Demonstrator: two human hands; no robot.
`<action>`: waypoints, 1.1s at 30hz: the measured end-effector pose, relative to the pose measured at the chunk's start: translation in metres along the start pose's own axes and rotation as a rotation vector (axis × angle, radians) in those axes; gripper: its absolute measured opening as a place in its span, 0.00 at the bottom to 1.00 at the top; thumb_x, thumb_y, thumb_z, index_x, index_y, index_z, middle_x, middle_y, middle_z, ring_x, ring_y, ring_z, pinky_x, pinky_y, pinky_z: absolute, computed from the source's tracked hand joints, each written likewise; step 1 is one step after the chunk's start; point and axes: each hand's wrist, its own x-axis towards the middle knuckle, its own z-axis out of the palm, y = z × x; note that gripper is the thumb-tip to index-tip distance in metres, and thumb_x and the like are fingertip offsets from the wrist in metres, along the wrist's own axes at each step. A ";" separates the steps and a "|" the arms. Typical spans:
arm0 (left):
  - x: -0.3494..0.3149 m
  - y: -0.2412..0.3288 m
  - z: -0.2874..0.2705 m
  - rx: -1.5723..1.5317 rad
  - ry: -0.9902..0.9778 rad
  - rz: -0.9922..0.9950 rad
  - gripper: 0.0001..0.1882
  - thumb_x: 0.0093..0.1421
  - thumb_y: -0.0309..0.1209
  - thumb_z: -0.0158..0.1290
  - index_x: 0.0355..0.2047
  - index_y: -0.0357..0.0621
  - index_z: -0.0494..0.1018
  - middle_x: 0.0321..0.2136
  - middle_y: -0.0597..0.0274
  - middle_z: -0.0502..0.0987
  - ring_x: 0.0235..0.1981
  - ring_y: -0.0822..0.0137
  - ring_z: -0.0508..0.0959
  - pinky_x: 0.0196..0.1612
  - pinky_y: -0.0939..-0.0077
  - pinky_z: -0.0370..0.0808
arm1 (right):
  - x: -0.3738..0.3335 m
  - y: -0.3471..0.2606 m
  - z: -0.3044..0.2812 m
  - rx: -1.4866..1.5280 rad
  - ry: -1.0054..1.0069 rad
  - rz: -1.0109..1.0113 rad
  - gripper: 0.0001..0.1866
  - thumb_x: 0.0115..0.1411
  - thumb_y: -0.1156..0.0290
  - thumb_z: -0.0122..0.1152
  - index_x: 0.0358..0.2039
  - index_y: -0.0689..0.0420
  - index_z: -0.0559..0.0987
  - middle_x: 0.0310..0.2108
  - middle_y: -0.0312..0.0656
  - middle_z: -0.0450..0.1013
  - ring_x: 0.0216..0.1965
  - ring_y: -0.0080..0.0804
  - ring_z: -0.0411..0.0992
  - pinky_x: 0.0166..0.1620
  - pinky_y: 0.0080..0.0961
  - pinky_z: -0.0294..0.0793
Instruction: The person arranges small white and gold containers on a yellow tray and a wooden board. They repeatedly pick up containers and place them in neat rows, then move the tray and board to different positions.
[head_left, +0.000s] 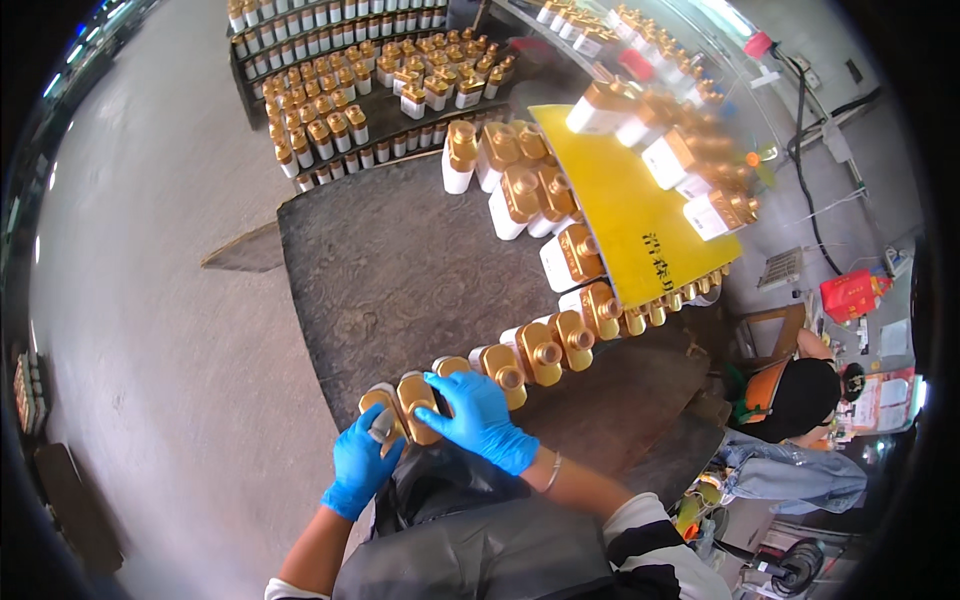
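Note:
A row of gold-and-white bottles runs along the near edge of a dark, worn tabletop. At its left end my left hand, in a blue glove, curls its fingers around a small grey rounded piece against the endmost bottle. My right hand, also blue-gloved, reaches over the row with thumb and forefinger bent beside the second bottle. A small dark thing shows between that thumb and forefinger; its kind is unclear.
Several more bottles stand at the table's right, beside a yellow board bearing others. Tiered racks full of bottles stand beyond. A person in black is at the right, near a denim garment.

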 end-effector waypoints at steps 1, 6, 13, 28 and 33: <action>0.001 0.002 -0.002 -0.026 0.014 -0.024 0.21 0.47 0.34 0.61 0.43 0.45 0.72 0.35 0.50 0.78 0.35 0.49 0.79 0.39 0.63 0.76 | 0.010 0.014 -0.015 0.060 0.057 -0.003 0.23 0.49 0.58 0.67 0.43 0.57 0.76 0.30 0.47 0.73 0.31 0.44 0.71 0.34 0.38 0.71; -0.005 -0.004 -0.003 0.025 0.058 -0.079 0.28 0.44 0.35 0.64 0.47 0.41 0.72 0.46 0.51 0.74 0.41 0.51 0.77 0.42 0.65 0.75 | 0.081 0.099 -0.076 -0.070 0.161 0.117 0.16 0.50 0.62 0.65 0.38 0.56 0.78 0.25 0.45 0.73 0.28 0.45 0.73 0.31 0.39 0.71; -0.027 0.008 -0.006 -0.073 0.349 -0.209 0.19 0.49 0.24 0.58 0.43 0.39 0.74 0.45 0.52 0.75 0.41 0.53 0.78 0.44 0.70 0.74 | 0.259 0.171 -0.102 -0.338 0.039 -0.051 0.16 0.51 0.66 0.61 0.40 0.58 0.76 0.34 0.51 0.74 0.37 0.51 0.73 0.39 0.45 0.73; -0.252 0.047 0.082 0.056 0.370 -0.886 0.09 0.52 0.25 0.55 0.34 0.48 0.77 0.28 0.55 0.77 0.28 0.54 0.78 0.31 0.66 0.74 | 0.418 0.279 -0.057 -0.301 -0.187 -0.187 0.23 0.45 0.63 0.68 0.40 0.63 0.77 0.39 0.55 0.75 0.41 0.50 0.74 0.45 0.36 0.73; -0.237 0.012 0.077 -0.012 0.284 -0.831 0.08 0.53 0.28 0.54 0.34 0.49 0.78 0.29 0.55 0.77 0.29 0.53 0.78 0.32 0.64 0.74 | 0.384 0.230 -0.059 -0.425 -0.151 -0.314 0.22 0.43 0.63 0.68 0.38 0.62 0.78 0.37 0.54 0.75 0.39 0.49 0.74 0.45 0.35 0.73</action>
